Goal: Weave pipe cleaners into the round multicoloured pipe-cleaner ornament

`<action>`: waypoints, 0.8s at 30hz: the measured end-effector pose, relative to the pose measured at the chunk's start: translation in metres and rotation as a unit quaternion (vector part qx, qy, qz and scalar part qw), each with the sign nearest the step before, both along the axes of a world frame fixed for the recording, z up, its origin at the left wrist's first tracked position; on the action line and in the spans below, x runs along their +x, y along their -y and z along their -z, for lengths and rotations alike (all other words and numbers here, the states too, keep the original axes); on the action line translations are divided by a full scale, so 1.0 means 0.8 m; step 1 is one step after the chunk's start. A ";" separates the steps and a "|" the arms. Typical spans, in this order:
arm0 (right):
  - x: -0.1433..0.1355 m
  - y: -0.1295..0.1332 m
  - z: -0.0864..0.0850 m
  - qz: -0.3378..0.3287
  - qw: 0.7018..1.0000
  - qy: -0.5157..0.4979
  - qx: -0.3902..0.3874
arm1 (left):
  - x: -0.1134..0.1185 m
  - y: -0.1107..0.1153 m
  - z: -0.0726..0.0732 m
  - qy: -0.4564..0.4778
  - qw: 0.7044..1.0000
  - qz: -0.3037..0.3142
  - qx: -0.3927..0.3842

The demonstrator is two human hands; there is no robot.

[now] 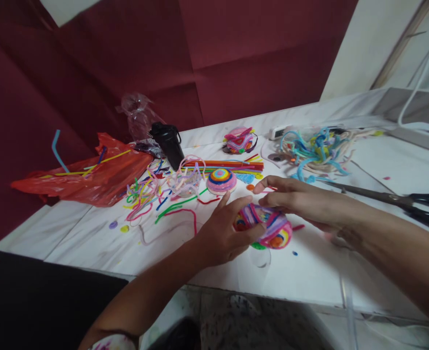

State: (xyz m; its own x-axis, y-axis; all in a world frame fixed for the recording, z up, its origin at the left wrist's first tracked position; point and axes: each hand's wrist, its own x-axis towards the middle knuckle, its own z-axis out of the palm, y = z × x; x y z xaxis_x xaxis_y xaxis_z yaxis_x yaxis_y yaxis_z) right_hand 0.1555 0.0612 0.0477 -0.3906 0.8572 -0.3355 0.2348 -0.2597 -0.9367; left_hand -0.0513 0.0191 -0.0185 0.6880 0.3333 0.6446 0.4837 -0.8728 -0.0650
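Observation:
A round craft piece covered in coloured pipe-cleaner stripes, with ringed spots in yellow, orange and blue, sits low over the front of the table. My left hand grips it from the left, fingers across its near side. Above its upper right edge, my right hand is bent with its visible fingertips a little apart; nothing shows between them, and its other fingers are partly hidden. Just beyond is a dome wound in coloured rings. A small orange disc lies close to my right fingertips.
Scissors lie at right, near tangled blue and cream pipe cleaners. Behind are straight pipe cleaners and another pink craft piece. Leftward are a black bottle, a red plastic bag and loose pipe cleaners.

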 end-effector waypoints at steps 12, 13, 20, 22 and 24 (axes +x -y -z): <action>0.040 0.019 0.000 0.006 0.990 0.031 0.138 | 0.006 0.004 -0.006 0.134 0.966 -0.021 -0.220; 0.046 0.021 0.002 0.004 0.987 0.042 0.156 | 0.006 0.005 -0.007 0.145 0.958 -0.029 -0.247; 0.087 0.043 0.016 0.052 0.971 0.075 0.222 | 0.012 0.001 -0.014 0.188 0.878 -0.044 -0.439; 0.100 0.052 0.022 0.096 0.965 0.093 0.226 | 0.013 -0.002 -0.018 0.195 0.853 -0.048 -0.481; 0.113 0.062 0.032 0.140 0.954 0.111 0.239 | 0.015 -0.005 -0.022 0.200 0.832 -0.049 -0.514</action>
State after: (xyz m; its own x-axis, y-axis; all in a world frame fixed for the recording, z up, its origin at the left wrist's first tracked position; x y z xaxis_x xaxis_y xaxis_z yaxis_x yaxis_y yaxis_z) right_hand 0.2461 0.0118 0.0224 -0.0889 0.9934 0.0727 0.4253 0.1039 -0.8991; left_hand -0.0396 0.0235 -0.0009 0.4242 0.8924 0.1539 0.3597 -0.3220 0.8757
